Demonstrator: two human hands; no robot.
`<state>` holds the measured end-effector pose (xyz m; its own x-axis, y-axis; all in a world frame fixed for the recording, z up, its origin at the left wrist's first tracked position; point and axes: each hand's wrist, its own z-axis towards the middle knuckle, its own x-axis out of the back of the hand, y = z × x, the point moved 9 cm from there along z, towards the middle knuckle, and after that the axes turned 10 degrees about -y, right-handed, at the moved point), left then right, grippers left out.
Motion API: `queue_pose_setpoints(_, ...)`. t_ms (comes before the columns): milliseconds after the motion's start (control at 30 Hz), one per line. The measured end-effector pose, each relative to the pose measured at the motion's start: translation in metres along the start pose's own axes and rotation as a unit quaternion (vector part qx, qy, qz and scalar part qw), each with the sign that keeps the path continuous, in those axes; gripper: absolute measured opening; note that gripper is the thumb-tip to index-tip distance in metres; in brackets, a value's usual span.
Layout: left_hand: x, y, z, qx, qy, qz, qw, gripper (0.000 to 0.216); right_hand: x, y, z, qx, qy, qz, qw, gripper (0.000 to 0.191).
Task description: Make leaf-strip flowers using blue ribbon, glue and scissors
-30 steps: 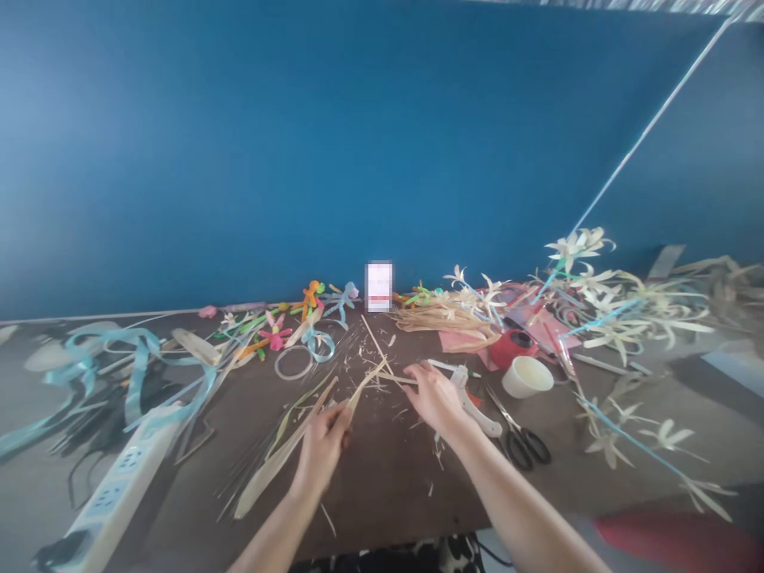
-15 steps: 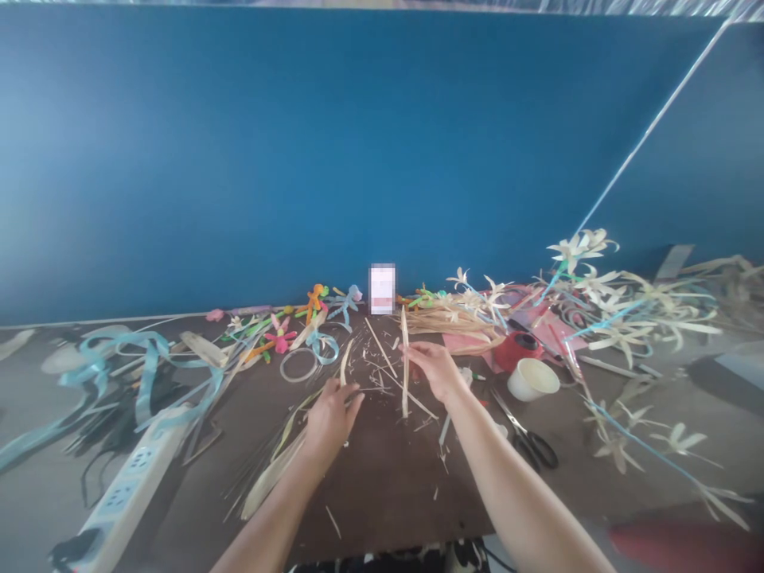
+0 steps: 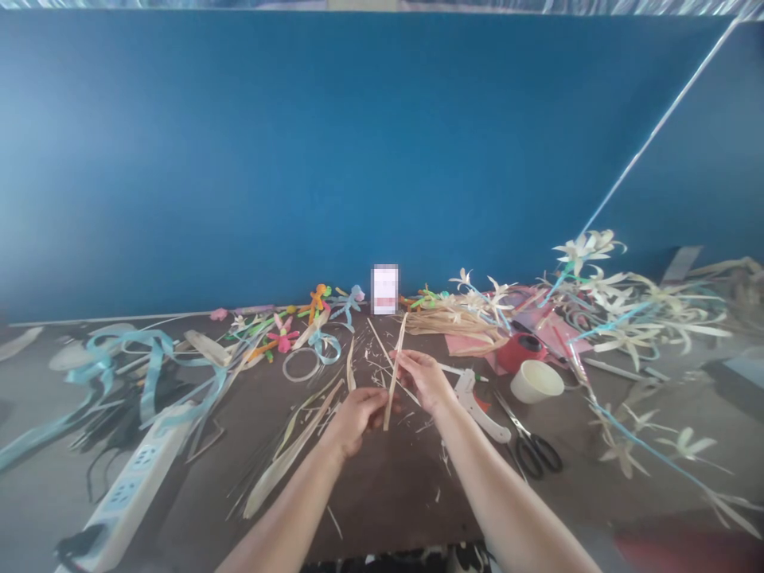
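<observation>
My right hand (image 3: 425, 377) pinches a long pale straw strip (image 3: 394, 368) near its middle and holds it almost upright over the brown table (image 3: 387, 485). My left hand (image 3: 358, 415) is closed round the strip's lower end, with a second thin strip (image 3: 350, 374) sticking up beside it. Loose straw slivers and longer dried leaves (image 3: 286, 458) lie on the table just left of my hands.
A white glue gun (image 3: 477, 402), black-handled scissors (image 3: 531, 446), a white cup (image 3: 535, 380) and a red tape roll (image 3: 520, 350) lie to the right. Straw flowers (image 3: 626, 310) fill the far right. Blue ribbon (image 3: 143, 370) and a power strip (image 3: 128, 481) lie left.
My left hand let go of the strips lying on the table and came up to the lower end of the strip. My right hand raised that strip from lying flat to upright.
</observation>
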<state>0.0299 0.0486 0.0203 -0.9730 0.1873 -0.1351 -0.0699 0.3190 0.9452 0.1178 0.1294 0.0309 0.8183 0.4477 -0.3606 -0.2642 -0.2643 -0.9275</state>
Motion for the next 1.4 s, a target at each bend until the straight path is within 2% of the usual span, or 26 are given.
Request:
queue_pose_setpoints(100, -0.006, -0.001, -0.001, 0.003, -0.02, -0.038, 0.999, 0.029, 0.001, -0.004, 0.0, 0.01, 0.0, 0.005, 1.0, 0.037)
queue_pose_setpoints(167, -0.002, 0.004, -0.003, -0.016, 0.003, -0.006, 1.0, 0.026, -0.001, -0.004, -0.004, 0.011, -0.006, -0.003, 1.0, 0.036)
queue_pose_setpoints(233, 0.007, 0.012, -0.006, -0.042, 0.052, 0.054, 0.996, 0.026, -0.008, -0.001, -0.009, 0.004, -0.022, -0.02, 1.0, 0.032)
queue_pose_setpoints(367, 0.018, 0.022, -0.012, -0.083, 0.127, 0.169, 0.974, 0.028, -0.022, -0.001, -0.022, 0.029, -0.027, -0.172, 0.984, 0.02)
queue_pose_setpoints(433, 0.021, 0.019, -0.012, -0.086, 0.136, 0.17, 0.972, 0.029, -0.027, -0.005, -0.028, 0.052, -0.012, -0.24, 0.969, 0.022)
queue_pose_setpoints(500, 0.022, 0.012, -0.01, -0.074, 0.132, 0.135, 0.979, 0.029, -0.03, -0.008, -0.029, 0.058, -0.016, -0.254, 0.965, 0.024)
queue_pose_setpoints(667, 0.016, 0.003, -0.007, -0.049, 0.083, 0.062, 0.993, 0.025, -0.026, 0.002, -0.025, 0.001, -0.037, -0.163, 0.986, 0.028)
queue_pose_setpoints(900, 0.01, 0.011, -0.008, -0.037, 0.045, 0.079, 0.995, 0.014, -0.023, 0.023, -0.021, -0.056, -0.027, -0.068, 0.996, 0.027)
queue_pose_setpoints(1133, 0.001, 0.014, -0.014, -0.06, 0.01, 0.065, 0.996, 0.018, -0.027, 0.032, -0.024, -0.083, -0.032, 0.025, 0.996, 0.026)
queue_pose_setpoints(1267, 0.0, 0.013, -0.02, -0.054, 0.014, 0.097, 0.994, 0.02, -0.027, 0.033, -0.024, -0.082, -0.025, 0.055, 0.995, 0.026)
queue_pose_setpoints(1400, -0.001, 0.037, -0.031, -0.132, 0.051, 0.158, 0.977, 0.016, -0.032, 0.035, -0.025, -0.085, -0.02, 0.075, 0.993, 0.024)
